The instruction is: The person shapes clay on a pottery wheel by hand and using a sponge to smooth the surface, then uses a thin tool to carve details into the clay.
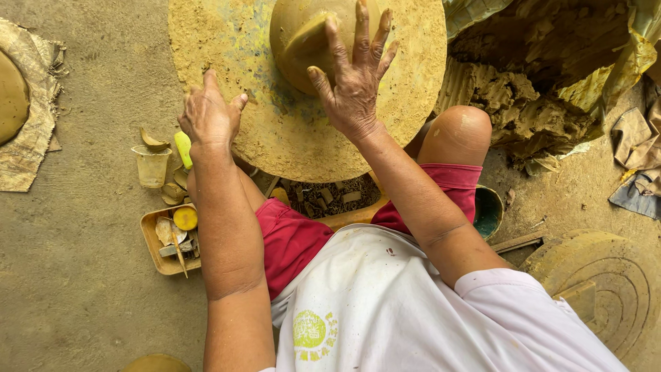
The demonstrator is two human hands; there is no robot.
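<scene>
Pottery workshop: clay heap (530,103), wheel (289,138)

One camera sits on the person's head, looking almost straight down and close over the lap. The round wheel (303,131) fills the twelve o'clock edge, and bare floor (76,275) spreads toward nine o'clock.

Clay pot (297,41): rounded, tan, wet-looking surface, sitting slightly off-centre toward the far side of the wheel disc (289,138). Upper part cut off by the top frame edge; mouth not visible. Wall smooth, with one flat angled facet on the near-left side. Wheel disc: round, flat, coated in crumbly yellow-tan clay, bluish patches showing through near the pot base. Disc lies level above the person's lap.
</scene>
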